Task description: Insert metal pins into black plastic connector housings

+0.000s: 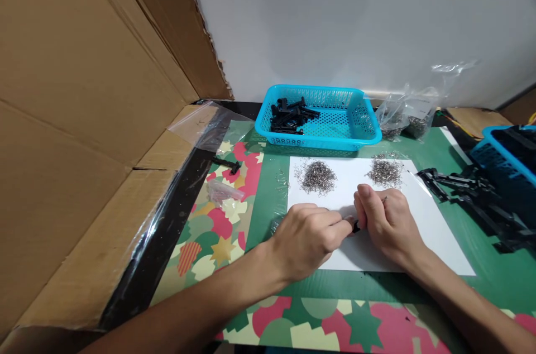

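Note:
My left hand (312,238) is closed, its fingertips pinching one end of a small black plastic part (355,226) above the white paper (347,256). Curled beside it, my right hand (387,221) is closed around the other side of that part, with the thumb on top. Most of the part is hidden by my fingers. A tiny light tip shows near my right index finger. Behind the hands lie two heaps of fine bent metal wire pieces, a left heap (318,177) and a right heap (385,170).
At the back stands a blue basket (355,142) with black parts (291,114). More black parts (469,192) lie at right, beside another blue basket (488,147). Plastic bags (414,119) of metal pieces stand behind. Cardboard (84,119) walls the left; a single black part (226,164) lies there.

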### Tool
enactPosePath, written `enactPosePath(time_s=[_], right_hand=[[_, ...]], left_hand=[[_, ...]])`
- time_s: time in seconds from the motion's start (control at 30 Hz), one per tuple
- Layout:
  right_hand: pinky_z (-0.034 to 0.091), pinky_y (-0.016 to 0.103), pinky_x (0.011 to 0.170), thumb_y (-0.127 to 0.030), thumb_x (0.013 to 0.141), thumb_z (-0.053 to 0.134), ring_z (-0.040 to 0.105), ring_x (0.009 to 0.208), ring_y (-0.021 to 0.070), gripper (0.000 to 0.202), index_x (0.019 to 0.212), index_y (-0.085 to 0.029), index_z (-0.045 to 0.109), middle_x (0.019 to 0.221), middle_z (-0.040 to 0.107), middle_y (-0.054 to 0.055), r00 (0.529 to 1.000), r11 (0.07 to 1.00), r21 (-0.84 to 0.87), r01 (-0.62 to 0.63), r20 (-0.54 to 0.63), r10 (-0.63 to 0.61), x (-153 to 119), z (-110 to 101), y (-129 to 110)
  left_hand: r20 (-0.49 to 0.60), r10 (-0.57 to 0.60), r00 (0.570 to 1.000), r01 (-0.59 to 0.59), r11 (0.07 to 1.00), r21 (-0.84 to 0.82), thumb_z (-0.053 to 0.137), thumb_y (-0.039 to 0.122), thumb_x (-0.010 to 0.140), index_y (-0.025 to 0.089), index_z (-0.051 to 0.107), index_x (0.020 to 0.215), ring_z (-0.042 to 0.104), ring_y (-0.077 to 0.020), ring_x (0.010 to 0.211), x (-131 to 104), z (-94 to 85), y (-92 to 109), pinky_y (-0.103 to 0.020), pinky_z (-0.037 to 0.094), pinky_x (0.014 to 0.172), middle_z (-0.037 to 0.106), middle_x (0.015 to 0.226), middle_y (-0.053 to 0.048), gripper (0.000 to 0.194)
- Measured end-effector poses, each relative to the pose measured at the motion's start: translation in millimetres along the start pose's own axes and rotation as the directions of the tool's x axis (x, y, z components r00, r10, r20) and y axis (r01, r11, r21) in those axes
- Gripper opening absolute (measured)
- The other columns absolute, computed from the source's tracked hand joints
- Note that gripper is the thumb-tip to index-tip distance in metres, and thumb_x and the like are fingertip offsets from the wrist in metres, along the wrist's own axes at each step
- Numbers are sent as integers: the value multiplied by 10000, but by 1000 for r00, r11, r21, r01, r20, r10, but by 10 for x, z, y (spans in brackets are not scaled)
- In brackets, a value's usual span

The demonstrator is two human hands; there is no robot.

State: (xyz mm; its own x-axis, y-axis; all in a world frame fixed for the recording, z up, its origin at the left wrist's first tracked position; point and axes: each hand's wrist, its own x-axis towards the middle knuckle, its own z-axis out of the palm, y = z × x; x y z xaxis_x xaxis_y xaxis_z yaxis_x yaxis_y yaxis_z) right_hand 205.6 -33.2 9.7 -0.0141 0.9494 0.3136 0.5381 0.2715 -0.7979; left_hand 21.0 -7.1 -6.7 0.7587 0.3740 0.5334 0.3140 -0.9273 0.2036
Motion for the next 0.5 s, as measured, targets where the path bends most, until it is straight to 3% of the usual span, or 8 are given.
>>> enactPosePath(time_s=[0.13, 0.4, 0.5], right_hand=[[310, 270, 444, -550, 1123, 336, 405, 338, 85, 782, 425, -219, 460, 365, 448, -6, 999, 998, -32, 47, 20, -46, -17, 6, -11], [281, 287, 440, -547, 1129, 300, 376, 355, 96, 769, 440, -235, 439, 380, 424, -4, 1000, 1000, -3, 23, 17, -23, -65, 64, -4], [284, 286, 448, -565, 1122, 323, 368, 365, 92, 773, 439, -226, 449, 384, 421, -9, 1000, 998, 55, -16, 15, 16, -55, 79, 17]], left_hand=[[22, -37, 999, 37, 999, -12, 493, 37, 986, 186, 690, 913, 593, -163, 531, -10, 6, 7, -341, 378, 506, 659, 659, 28, 257], [21, -79, 997, 81, 994, -72, 495, -33, 886, 189, 711, 927, 599, -168, 543, -6, 3, 13, -327, 383, 517, 681, 691, 22, 312], [43, -105, 994, 109, 989, -98, 514, -11, 928, 186, 724, 949, 623, -169, 563, -4, 6, 13, -315, 398, 527, 703, 719, 20, 289]])
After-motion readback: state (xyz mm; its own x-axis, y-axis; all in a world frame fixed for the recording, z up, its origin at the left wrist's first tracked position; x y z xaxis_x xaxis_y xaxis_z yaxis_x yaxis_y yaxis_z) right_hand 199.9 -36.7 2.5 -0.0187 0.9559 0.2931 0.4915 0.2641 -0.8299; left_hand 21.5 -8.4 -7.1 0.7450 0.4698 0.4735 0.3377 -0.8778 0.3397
